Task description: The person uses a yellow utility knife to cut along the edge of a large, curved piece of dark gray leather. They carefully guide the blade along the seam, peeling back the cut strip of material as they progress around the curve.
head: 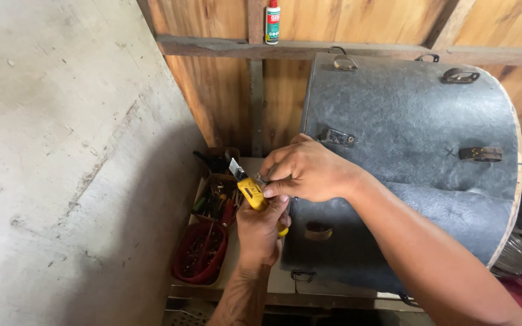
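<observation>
Left hand grips a yellow utility knife; right hand pinches its slider beside the drum's edge.

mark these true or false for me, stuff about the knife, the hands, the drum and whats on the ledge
1. The left hand grips a yellow utility knife by its handle. True.
2. The knife's blade is fully retracted. False: a blade sticks out of the top end.
3. The right hand rests flat on the concrete wall. False: its fingers pinch at the knife body.
4. A grey drum shell with metal lugs lies behind the hands. True.
5. A red round container holds small hardware. True.
6. The spray can lies on the floor. False: it stands on the wooden ledge.
</observation>
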